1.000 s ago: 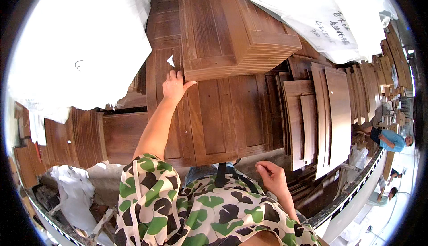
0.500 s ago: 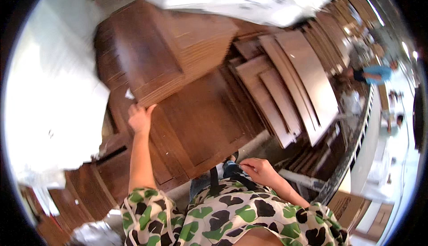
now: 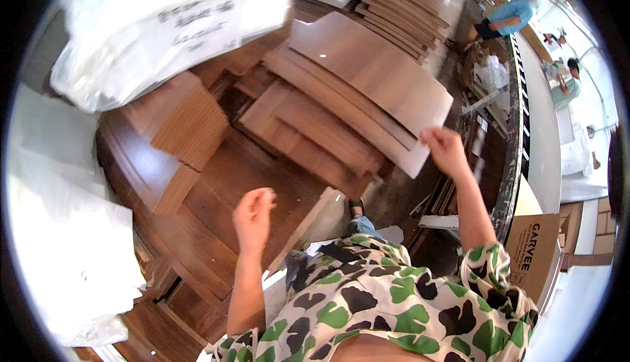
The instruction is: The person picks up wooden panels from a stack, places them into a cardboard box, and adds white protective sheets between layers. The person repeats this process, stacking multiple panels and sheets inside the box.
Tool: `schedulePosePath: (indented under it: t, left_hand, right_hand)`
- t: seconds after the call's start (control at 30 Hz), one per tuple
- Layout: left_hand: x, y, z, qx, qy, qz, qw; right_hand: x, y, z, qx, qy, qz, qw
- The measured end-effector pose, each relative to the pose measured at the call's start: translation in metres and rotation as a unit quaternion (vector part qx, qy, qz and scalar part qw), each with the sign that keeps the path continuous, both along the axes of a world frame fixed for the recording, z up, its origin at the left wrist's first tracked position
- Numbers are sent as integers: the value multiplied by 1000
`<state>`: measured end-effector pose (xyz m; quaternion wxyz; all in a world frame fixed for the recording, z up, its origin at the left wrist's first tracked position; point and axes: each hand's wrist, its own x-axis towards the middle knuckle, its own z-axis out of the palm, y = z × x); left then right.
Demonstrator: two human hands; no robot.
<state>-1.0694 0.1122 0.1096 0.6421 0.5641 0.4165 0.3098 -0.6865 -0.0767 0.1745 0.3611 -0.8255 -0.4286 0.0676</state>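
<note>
My left hand [image 3: 252, 216] hangs over a large dark brown wooden panel [image 3: 230, 177], fingers loosely bent, nothing visible in them. My right hand [image 3: 446, 152] is at the near right corner of the light brown top panel [image 3: 374, 66] of a loose, fanned pile. Its fingers are curled at that edge; blur hides whether they grip it. Lower brown panels [image 3: 305, 132] stick out from the pile at uneven angles. To the left of the pile sits a squared stack of brown panels [image 3: 193, 116], its layered edges facing me.
White plastic-wrapped goods [image 3: 72, 231] line the left, and a white bag [image 3: 177, 27] lies at the far left. Another panel stack [image 3: 407, 11] stands farther back. On the right run a dark-edged long bench [image 3: 515, 119] and a cardboard box [image 3: 535, 250]. A person in blue [image 3: 508, 21] stands beyond.
My left hand has let go of the squared stack's edge and lifted off. My right hand has moved from my waist out to the loose pile. The view has swung right.
</note>
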Motion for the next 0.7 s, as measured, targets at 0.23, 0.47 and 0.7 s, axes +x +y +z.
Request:
schedulePosePath:
  t: [0.23,0.47,0.7]
  left_hand:
    - [189,-39,19,-297,-193,29,935]
    - [259,-49,26,-279,-54,148,947]
    - [281,-49,25,-248,7,182,952]
  right_hand:
    - [238,32,-17,-104,-27,-68,992]
    - [312,47,-50,-210,149,61,964]
    - [312,71,-45,-256,228,93,935]
